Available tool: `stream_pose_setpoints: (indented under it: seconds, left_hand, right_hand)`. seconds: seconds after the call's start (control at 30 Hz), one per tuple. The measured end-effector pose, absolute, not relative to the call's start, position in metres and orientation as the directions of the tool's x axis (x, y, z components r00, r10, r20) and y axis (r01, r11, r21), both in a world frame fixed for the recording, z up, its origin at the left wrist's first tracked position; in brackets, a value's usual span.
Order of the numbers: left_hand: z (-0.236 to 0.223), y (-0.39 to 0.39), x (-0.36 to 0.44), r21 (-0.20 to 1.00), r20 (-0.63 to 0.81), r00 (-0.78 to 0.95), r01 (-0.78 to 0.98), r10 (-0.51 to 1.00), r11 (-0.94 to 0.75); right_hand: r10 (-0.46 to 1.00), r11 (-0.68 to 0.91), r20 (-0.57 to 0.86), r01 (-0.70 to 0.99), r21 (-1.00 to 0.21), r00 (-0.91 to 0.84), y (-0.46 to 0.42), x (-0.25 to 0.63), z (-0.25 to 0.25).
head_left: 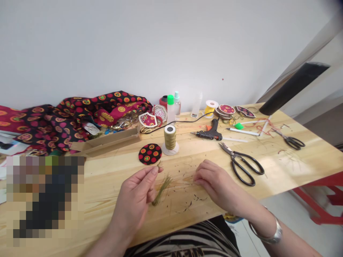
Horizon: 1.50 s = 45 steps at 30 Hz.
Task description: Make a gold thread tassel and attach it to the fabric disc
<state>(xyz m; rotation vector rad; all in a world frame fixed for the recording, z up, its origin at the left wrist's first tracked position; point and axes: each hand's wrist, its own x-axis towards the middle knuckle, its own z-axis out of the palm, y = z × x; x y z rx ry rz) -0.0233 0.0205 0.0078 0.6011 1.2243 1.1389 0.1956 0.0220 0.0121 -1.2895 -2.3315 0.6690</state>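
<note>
My left hand is closed in a pinch on a small bundle of olive-gold thread. Short ends stick up past the thumb, and the loose strands hang below the fingers. To its right, my right hand is held over the table with its fingertips pressed together; whether a fine thread lies between them cannot be made out. Just beyond the hands stands a spool of gold thread on a white base. Beside it lies a round black fabric disc with red and yellow motifs.
Black-handled scissors lie right of my right hand, smaller scissors farther right. A black glue gun, bottles and a yellow spool stand behind. Patterned cloth and a cardboard tray fill the left.
</note>
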Motion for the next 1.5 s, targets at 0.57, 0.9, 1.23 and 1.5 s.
stream_pose_setpoints:
  seconds: [0.57,0.9,1.23,1.5]
  left_hand:
    - [0.014,0.015,-0.012,0.886,-0.416,0.040,-0.207,0.908,0.415]
    - [0.011,0.013,-0.007,0.865,-0.432,0.110,-0.230,0.895,0.446]
    - [0.011,0.013,-0.005,0.820,-0.485,0.090,-0.298,0.870,0.488]
    - [0.008,0.015,-0.007,0.816,-0.482,0.058,-0.334,0.874,0.472]
  right_hand:
    - [0.730,0.632,0.200,0.533,-0.562,-0.654,0.018,0.166,0.042]
    - [0.754,0.656,0.339,0.632,-0.412,-0.562,0.034,0.163,0.023]
    - [0.833,0.546,0.452,0.615,-0.570,-0.320,0.038,0.158,0.021]
    - [0.986,0.142,0.114,0.263,-0.954,-0.118,0.032,0.159,0.007]
